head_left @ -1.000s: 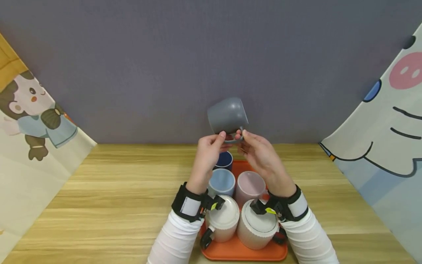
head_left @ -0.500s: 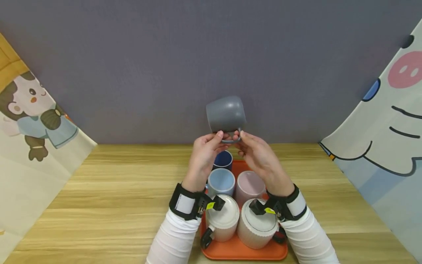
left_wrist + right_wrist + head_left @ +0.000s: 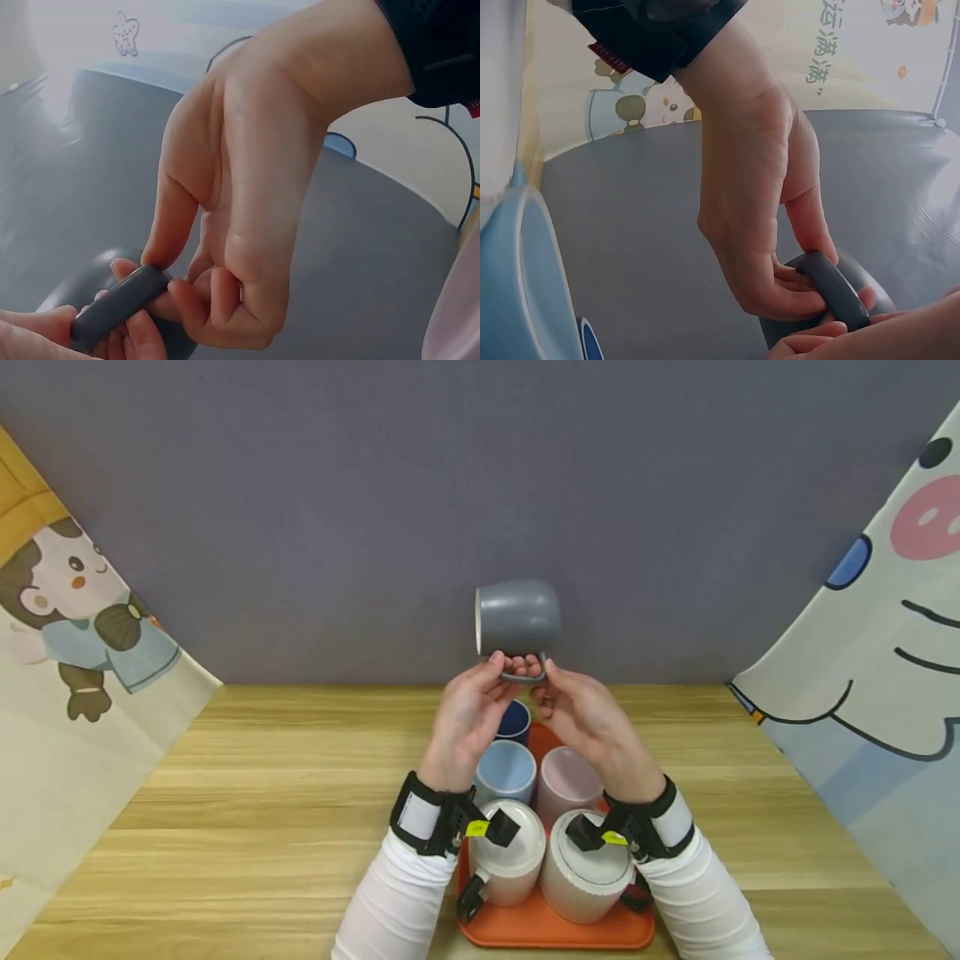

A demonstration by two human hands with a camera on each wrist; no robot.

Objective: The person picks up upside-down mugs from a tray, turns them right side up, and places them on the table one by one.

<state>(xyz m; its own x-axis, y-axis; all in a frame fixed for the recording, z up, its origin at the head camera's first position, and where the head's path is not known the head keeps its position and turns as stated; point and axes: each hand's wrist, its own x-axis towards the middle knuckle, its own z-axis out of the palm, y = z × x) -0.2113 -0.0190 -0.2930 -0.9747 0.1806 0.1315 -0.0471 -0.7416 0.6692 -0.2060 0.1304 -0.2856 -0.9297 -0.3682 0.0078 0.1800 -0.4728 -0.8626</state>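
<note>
A grey mug (image 3: pixel 519 618) is held up above the back of the table, lying on its side. Its pale inside just shows at the left end, and its handle points down toward me. My left hand (image 3: pixel 468 714) pinches one end of that handle between thumb and fingers. At the other end, my right hand (image 3: pixel 596 718) pinches it too. Close up, the left wrist view has the dark handle (image 3: pixel 120 307) spanning both sets of fingertips. In the right wrist view the thumb presses on the handle (image 3: pixel 836 289), with the mug's body mostly hidden behind the fingers.
Below the hands, an orange tray (image 3: pixel 555 935) bears a dark blue mug (image 3: pixel 514 720), a light blue mug (image 3: pixel 506 767), a pink mug (image 3: pixel 570 777) and two pale ones (image 3: pixel 510 852) with black handles. A grey wall (image 3: pixel 300 527) stands behind the table (image 3: pixel 262 793).
The grey mug has turned between my hands: its tilted body now lies nearly level, and its pale inside has come into view at the left. Both hands keep hold of the handle.
</note>
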